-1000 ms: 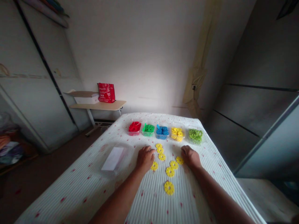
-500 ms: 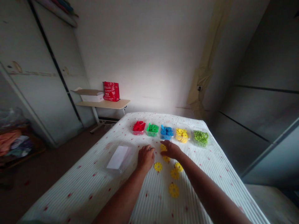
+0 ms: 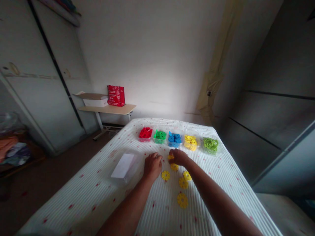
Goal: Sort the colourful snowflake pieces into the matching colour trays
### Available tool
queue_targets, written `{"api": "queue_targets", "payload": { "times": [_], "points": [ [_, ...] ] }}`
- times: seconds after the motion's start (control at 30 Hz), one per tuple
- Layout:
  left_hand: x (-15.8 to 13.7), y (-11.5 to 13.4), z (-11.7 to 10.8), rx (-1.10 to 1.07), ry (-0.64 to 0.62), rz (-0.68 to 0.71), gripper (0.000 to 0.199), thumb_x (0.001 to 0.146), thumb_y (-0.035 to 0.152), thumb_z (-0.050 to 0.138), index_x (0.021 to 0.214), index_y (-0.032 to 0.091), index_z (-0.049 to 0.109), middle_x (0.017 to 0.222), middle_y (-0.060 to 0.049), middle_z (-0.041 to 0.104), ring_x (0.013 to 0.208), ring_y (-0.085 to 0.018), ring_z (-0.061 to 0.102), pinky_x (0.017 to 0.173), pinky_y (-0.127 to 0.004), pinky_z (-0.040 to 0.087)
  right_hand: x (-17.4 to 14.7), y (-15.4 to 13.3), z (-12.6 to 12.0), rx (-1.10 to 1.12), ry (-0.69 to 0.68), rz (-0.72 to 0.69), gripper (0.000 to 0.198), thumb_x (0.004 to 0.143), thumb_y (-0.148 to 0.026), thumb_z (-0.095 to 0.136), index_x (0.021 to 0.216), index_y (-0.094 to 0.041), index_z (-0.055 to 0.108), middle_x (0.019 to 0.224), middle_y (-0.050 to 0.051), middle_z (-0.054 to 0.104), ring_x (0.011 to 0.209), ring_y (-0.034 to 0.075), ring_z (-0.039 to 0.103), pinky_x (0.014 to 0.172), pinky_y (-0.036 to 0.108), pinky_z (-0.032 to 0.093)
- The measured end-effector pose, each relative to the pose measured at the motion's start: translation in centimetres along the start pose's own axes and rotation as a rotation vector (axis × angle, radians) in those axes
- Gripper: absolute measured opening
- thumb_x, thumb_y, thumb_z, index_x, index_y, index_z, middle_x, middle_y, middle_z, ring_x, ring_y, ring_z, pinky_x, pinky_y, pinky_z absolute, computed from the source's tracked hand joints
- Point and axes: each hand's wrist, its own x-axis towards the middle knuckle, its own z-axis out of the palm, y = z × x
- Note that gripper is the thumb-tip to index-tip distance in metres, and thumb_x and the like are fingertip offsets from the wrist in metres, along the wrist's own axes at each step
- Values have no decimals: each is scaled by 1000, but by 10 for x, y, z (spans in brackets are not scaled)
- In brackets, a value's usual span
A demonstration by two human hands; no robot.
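My right hand (image 3: pixel 179 157) is closed, its fingertips on a yellow notched plastic disc (image 3: pixel 170 157) that they partly cover. Just below it lies another yellow disc (image 3: pixel 174 167). My left hand (image 3: pixel 152 165) rests on the bedspread with its fingers curled; what they hold, if anything, is hidden. Near its wrist is a loose yellow disc (image 3: pixel 165 175). Beside my right forearm are more discs of the same kind: one (image 3: pixel 187 175) partly overlapped, one (image 3: pixel 183 183) touching it, and one (image 3: pixel 182 200) nearer to me.
Beyond my hands, clear tubs stand in a row: red pieces (image 3: pixel 146 133), green pieces (image 3: pixel 160 136), blue discs (image 3: pixel 175 139), yellow discs (image 3: pixel 190 142) and light green pieces (image 3: pixel 210 144). A clear plastic lid or tray with a white card (image 3: pixel 122 166) lies left.
The fingers of my right hand have drawn together onto the yellow disc. My left hand stays in place, and the view has shifted slightly.
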Motion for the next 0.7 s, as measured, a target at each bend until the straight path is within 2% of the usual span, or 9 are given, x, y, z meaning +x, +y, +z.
{"api": "queue_targets", "payload": {
  "times": [0.2, 0.33, 0.43, 0.53, 0.63, 0.7],
  "points": [
    [0, -1, 1, 1, 2, -2, 29, 80, 15, 51, 104, 23, 65, 112, -5, 60, 105, -21, 52, 93, -34, 39, -8, -5, -2, -6, 30, 26, 39, 72, -35, 66, 108, -21, 59, 104, 9, 64, 90, 21, 62, 69, 28, 43],
    [0, -1, 0, -5, 2, 2, 27, 81, 15, 51, 103, 23, 65, 109, -5, 61, 105, -21, 52, 92, -34, 39, -17, -1, -18, 3, 84, 12, 37, 73, -34, 63, 108, -22, 59, 106, 7, 63, 90, 19, 61, 70, 25, 41],
    [0, -1, 0, -9, -3, -1, 27, 81, 15, 51, 102, 23, 65, 108, -5, 61, 105, -21, 51, 93, -34, 38, -21, 12, -44, 17, 239, 50, 36, 76, -35, 59, 111, -23, 58, 106, 6, 62, 85, 17, 61, 67, 24, 40],
    [0, 0, 0, -6, -10, -11, 29, 80, 14, 51, 104, 24, 65, 111, -5, 60, 106, -20, 51, 95, -34, 38, -17, 33, -72, 1, 436, 185, 36, 81, -36, 54, 113, -22, 58, 105, 7, 61, 80, 17, 62, 62, 24, 39],
    [0, 0, 0, 1, -14, -18, 32, 80, 13, 51, 106, 23, 65, 114, -6, 59, 107, -20, 52, 95, -34, 38, -11, 56, -88, -8, 512, 289, 39, 82, -36, 53, 119, -21, 56, 111, 9, 58, 82, 18, 62, 60, 24, 39],
    [0, 0, 0, 5, -14, -16, 32, 79, 13, 51, 106, 23, 65, 115, -6, 60, 107, -21, 52, 95, -34, 38, -9, 70, -87, 0, 531, 308, 43, 82, -37, 54, 123, -21, 54, 116, 9, 57, 84, 18, 62, 60, 24, 39]
  ]
}}
